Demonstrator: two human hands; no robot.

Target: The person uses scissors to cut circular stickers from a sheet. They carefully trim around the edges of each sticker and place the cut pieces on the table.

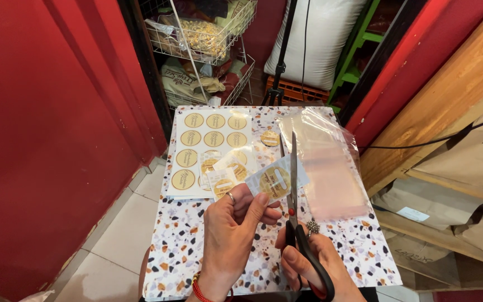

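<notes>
— What are the hands doing at the bottom centre?
— The left hand [231, 223] pinches a sticker piece [275, 179]; the right hand [314, 260] grips scissors [294, 184], blades slightly parted beside it, above the sticker sheet [211, 140].

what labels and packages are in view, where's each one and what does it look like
Sticker sheet: far left of the board, white with round gold labels.
Cut label: pinched in the left hand, gold circle on a white square, scissors beside it.
Loose cut labels: piled on the sheet.
Clear plastic bags: right of the board.
Brown paper bags: far right, white tags.
</notes>
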